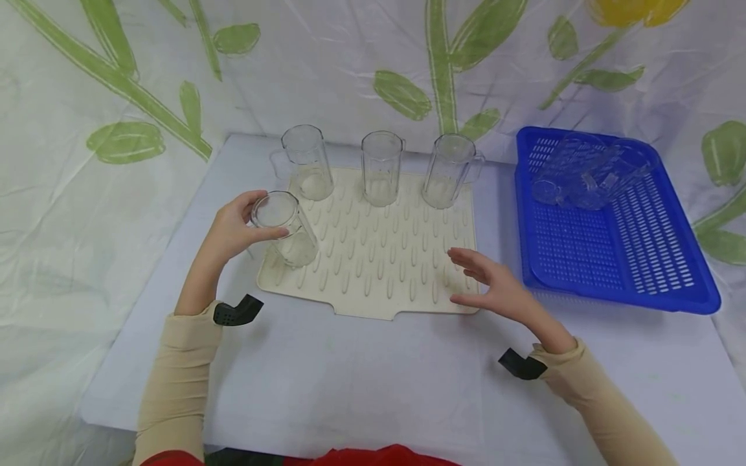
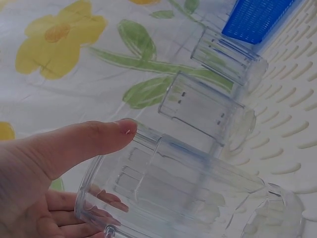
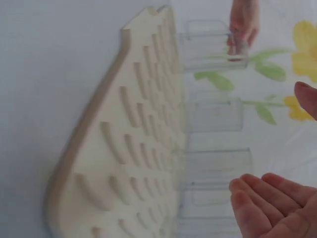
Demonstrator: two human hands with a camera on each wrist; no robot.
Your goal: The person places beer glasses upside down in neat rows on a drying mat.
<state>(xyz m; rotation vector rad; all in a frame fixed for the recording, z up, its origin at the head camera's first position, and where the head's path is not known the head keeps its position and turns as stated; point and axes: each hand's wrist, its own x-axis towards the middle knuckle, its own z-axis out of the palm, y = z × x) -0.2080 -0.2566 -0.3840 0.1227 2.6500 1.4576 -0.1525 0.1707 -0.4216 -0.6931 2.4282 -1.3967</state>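
My left hand [image 1: 236,226] holds a clear glass mug [image 1: 296,243] near its rim, thumb on one side and fingers on the other. That mug stands on the left part of a cream ridged drying mat [image 1: 364,259]. In the left wrist view the thumb lies along the mug's [image 2: 198,183] upper wall. Along the mat's back edge stand three more clear mugs: a left one [image 1: 309,165], a middle one [image 1: 381,171] and a right one [image 1: 447,175]. My right hand [image 1: 489,285] hovers over the mat's front right corner, fingers spread from the thumb, holding nothing.
A blue plastic basket [image 1: 618,259] stands to the right of the mat, with clear mugs [image 1: 583,175] lying at its back. The white-covered table [image 1: 361,382] meets a curtain [image 1: 326,65] with painted flowers and leaves behind it.
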